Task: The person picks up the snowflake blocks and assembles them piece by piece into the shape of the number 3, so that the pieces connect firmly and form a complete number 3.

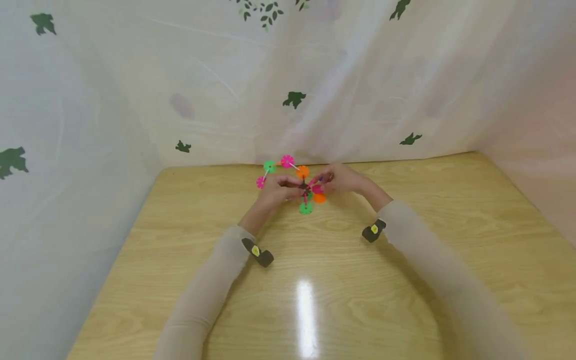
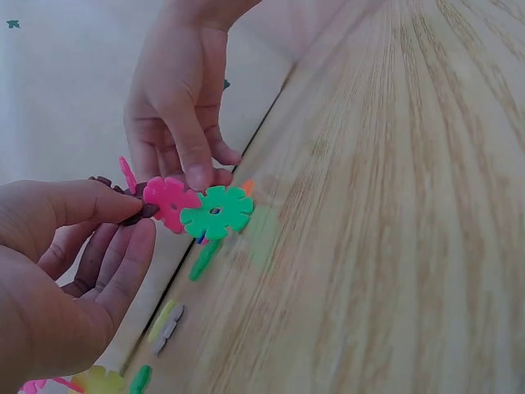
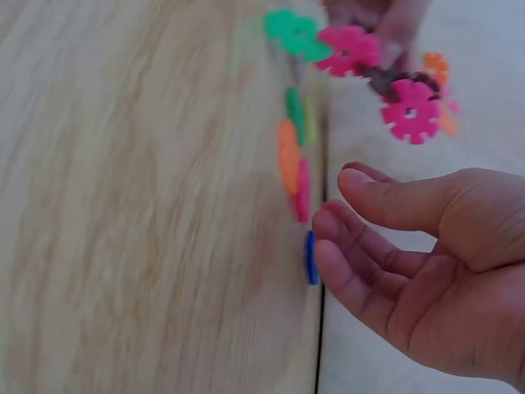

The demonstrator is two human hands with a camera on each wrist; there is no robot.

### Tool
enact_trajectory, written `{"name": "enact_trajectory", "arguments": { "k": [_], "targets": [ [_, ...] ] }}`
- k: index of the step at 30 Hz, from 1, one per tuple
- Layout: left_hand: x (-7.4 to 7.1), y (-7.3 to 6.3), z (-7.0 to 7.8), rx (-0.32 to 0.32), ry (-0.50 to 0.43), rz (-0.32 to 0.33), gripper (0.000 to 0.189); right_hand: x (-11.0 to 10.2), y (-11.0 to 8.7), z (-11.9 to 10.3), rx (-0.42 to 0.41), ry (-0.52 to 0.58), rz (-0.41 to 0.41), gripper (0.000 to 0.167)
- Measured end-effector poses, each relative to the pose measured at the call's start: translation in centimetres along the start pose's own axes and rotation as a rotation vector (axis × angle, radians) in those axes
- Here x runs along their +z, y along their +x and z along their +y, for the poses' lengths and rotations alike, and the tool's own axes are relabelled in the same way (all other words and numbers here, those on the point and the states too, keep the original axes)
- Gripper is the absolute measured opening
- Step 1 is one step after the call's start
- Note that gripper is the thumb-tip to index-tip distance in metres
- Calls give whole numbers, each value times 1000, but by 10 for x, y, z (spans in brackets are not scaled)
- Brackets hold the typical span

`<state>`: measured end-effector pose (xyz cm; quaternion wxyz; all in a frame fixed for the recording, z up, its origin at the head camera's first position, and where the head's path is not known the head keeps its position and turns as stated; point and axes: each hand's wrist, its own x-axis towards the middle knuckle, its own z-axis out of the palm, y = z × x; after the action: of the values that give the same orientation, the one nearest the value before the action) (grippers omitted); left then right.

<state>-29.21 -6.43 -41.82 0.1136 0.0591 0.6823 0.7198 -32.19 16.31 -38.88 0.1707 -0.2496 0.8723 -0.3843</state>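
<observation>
My left hand (image 1: 272, 194) pinches a dark brown notched snowflake disc (image 2: 141, 215) between thumb and fingers. It belongs to a joined chain of plastic snowflake discs. A pink disc (image 2: 166, 199) and a green disc (image 2: 220, 213) extend from the brown one toward the table. Another pink disc (image 3: 411, 112) stands out at the chain's side. In the head view the chain also curves behind the left hand through orange (image 1: 302, 171), pink (image 1: 287, 161) and green (image 1: 269, 166) discs. My right hand (image 3: 459, 271) is beside the chain, fingers loosely bent, holding nothing.
Loose discs lie along the far edge of the wooden table (image 1: 306, 260): green (image 3: 296, 115), orange (image 3: 289, 156), pink (image 3: 303, 190) and blue (image 3: 312, 257). Yellow (image 2: 163, 321) and grey (image 2: 168, 330) ones show too. A patterned curtain (image 1: 225, 100) hangs behind the table.
</observation>
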Motion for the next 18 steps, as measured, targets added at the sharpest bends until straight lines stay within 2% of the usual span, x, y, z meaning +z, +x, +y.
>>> {"name": "enact_trajectory", "arguments": {
  "k": [3, 7, 13, 18],
  "targets": [
    [1, 0, 1, -3, -3, -8, 32, 2, 5, 4, -18, -128, -18, 29],
    [2, -1, 2, -17, -7, -18, 32, 5, 6, 7, -13, -175, -1, 29],
    [1, -1, 2, -33, -4, 1, 29, 7, 4, 6, -12, -157, 32, 21],
    [-2, -1, 3, -42, 6, 11, 29, 7, 3, 7, 23, -30, 39, 20]
  ]
}}
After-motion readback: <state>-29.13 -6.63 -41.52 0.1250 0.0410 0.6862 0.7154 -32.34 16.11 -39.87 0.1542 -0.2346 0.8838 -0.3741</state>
